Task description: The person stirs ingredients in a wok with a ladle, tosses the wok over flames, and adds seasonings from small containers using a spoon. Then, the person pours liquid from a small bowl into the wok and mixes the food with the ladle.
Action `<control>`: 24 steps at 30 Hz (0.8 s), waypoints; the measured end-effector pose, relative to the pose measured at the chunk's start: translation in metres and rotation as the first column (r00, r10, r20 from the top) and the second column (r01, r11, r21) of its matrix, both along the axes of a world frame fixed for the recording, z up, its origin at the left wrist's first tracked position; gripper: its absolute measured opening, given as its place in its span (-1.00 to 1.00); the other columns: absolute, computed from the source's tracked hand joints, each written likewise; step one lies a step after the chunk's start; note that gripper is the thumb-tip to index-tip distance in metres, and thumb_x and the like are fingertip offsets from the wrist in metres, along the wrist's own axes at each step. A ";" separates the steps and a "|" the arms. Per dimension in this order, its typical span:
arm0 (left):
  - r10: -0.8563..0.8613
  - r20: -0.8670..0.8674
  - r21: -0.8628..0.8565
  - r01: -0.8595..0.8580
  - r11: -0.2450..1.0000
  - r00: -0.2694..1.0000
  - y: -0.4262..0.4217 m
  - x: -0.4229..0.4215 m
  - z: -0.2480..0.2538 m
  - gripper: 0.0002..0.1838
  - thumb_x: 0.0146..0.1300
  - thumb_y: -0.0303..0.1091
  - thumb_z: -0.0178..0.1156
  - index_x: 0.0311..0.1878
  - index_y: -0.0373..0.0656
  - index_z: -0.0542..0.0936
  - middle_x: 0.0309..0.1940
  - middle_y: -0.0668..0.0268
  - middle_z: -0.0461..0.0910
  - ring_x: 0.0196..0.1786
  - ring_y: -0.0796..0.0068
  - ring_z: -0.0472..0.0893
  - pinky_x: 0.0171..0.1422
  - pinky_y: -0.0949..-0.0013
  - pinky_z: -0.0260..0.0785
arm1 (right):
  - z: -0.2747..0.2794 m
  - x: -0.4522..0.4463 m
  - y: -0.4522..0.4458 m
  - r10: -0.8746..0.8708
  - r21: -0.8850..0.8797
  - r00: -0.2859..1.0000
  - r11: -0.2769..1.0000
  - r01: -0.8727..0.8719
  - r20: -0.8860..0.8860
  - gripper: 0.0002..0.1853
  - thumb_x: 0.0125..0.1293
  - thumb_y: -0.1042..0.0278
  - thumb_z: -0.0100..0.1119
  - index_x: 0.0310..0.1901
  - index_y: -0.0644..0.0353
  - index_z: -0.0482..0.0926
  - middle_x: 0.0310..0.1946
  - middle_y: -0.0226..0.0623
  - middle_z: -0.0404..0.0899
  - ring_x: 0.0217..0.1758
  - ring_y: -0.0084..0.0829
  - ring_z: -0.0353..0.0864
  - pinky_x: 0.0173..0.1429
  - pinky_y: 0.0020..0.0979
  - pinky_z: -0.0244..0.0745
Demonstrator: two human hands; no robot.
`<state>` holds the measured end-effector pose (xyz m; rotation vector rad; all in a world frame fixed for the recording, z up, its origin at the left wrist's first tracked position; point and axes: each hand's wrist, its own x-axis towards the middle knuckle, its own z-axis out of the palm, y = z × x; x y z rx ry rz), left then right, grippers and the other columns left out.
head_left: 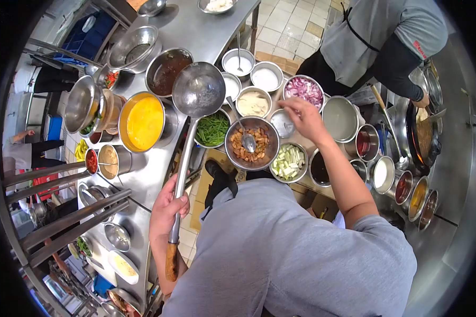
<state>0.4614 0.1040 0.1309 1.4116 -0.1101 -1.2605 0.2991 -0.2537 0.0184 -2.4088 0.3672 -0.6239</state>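
My left hand (169, 207) is wrapped round the metal handle of a big ladle (199, 87), above its wooden end. The ladle's round bowl hangs near a bowl of green vegetables (214, 128) and a pot of yellow liquid (144, 120). My right hand (305, 120) is over a small bowl with whitish contents (282, 124), next to a bowl of sliced red onion (303, 91). Its fingers are bent together in a pinch; what they hold, if anything, is hidden. Nearby, a spoon (248, 141) rests in a bowl of brown pieces (259, 150).
Bowls of white powder (264, 78), pale paste (253, 103) and chopped pale-green vegetable (289, 162) crowd the front. On the right, a co-worker (370, 39) reaches over a wok (423, 134). Sauce containers (419, 198) stand below it. A steel table (201, 31) extends to the left.
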 end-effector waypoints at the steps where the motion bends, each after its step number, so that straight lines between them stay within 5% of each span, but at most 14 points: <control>1: 0.003 0.011 0.001 -0.003 1.000 1.000 -0.002 0.000 -0.001 -0.39 0.11 -0.51 0.06 0.31 -0.22 0.24 -0.62 0.48 0.30 -0.61 0.71 0.28 -0.51 0.61 0.11 | -0.013 -0.005 -0.006 -0.113 0.112 0.993 0.987 0.114 -0.016 -0.82 0.25 0.38 0.11 -0.16 0.17 0.62 -0.27 -0.21 0.63 -0.22 -0.23 0.63 -0.16 -0.32 0.51; 5: -0.004 -0.006 0.057 0.004 0.998 1.000 -0.015 -0.001 -0.001 -0.39 0.13 -0.56 0.03 0.31 -0.22 0.23 -0.59 0.46 0.33 -0.59 0.70 0.30 -0.51 0.61 0.12 | -0.033 0.006 -0.017 -0.398 0.446 0.916 0.814 0.372 -0.039 -0.80 0.27 0.33 0.08 -0.19 0.21 0.63 -0.31 -0.16 0.65 -0.26 -0.31 0.65 -0.16 -0.36 0.51; 13: -0.048 0.076 0.108 0.039 0.993 0.996 -0.034 0.007 -0.004 -0.38 0.13 -0.58 -0.01 0.34 -0.24 0.20 -0.56 0.46 0.33 -0.57 0.71 0.31 -0.50 0.62 0.16 | -0.062 0.055 -0.005 -0.410 0.360 0.877 0.801 0.478 -0.252 -0.74 0.19 0.21 0.12 -0.26 0.22 0.65 -0.39 -0.08 0.65 -0.30 -0.19 0.66 -0.16 -0.29 0.51; 19: -0.051 0.162 0.175 0.022 0.984 0.985 -0.042 0.012 -0.003 -0.38 0.11 -0.59 -0.05 0.33 -0.24 0.23 -0.56 0.47 0.33 -0.57 0.72 0.31 -0.49 0.63 0.16 | -0.087 0.064 -0.004 -0.408 0.421 0.888 0.783 0.459 -0.211 -0.73 0.17 0.18 0.12 -0.28 0.19 0.65 -0.40 -0.06 0.64 -0.32 -0.16 0.65 -0.17 -0.28 0.50; 24: -0.124 0.255 0.230 0.064 0.971 0.959 -0.047 0.016 -0.008 -0.37 0.09 -0.61 -0.05 0.33 -0.22 0.24 -0.56 0.50 0.35 -0.57 0.74 0.31 -0.48 0.64 0.16 | -0.053 0.041 -0.020 -0.429 0.771 0.888 0.507 0.386 -0.162 -0.82 0.27 0.33 0.10 -0.23 0.24 0.60 -0.44 -0.35 0.63 -0.43 -0.60 0.54 -0.33 -0.54 0.41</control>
